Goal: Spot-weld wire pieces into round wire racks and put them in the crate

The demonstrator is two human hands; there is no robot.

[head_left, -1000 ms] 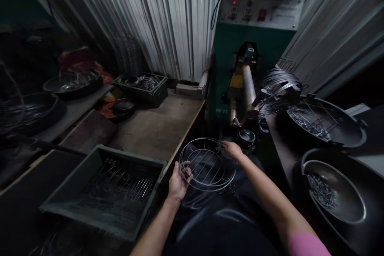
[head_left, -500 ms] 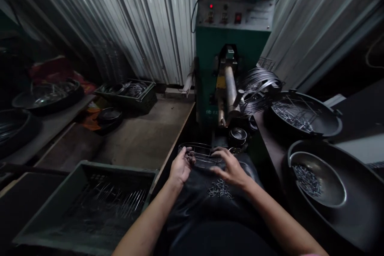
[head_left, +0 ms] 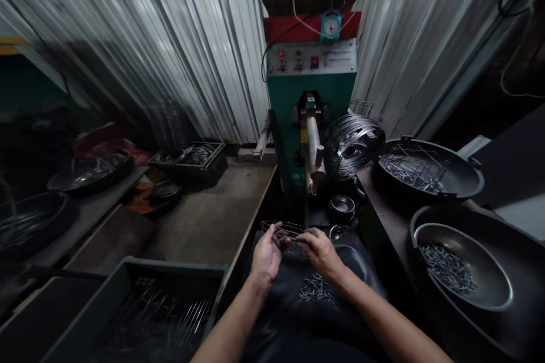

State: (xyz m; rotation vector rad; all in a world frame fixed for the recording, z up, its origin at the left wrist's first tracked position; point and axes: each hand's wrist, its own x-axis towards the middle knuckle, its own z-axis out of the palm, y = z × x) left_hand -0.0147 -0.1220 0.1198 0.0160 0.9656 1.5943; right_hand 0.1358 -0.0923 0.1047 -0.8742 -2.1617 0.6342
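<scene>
A round wire rack (head_left: 284, 231) lies nearly flat and edge-on above my lap, in front of a green machine (head_left: 310, 103). My left hand (head_left: 266, 257) grips its near left rim with curled fingers. My right hand (head_left: 320, 250) rests on the rack's right side, fingers closed in a pinch on its wires. A small heap of short metal pieces (head_left: 315, 289) sits on the dark apron (head_left: 298, 317) just behind my hands.
A green crate (head_left: 128, 317) of wire racks stands at lower left. On the right are a bowl of small metal pieces (head_left: 462, 272) and a pan of wire parts (head_left: 426, 173). A coil of wire rings (head_left: 353, 144) hangs beside the machine. A small metal cup (head_left: 341, 207) sits below it.
The rack has gone from tilted up and face-on to lying flat. My right hand moved from its far rim to its right side. The view has tipped upward.
</scene>
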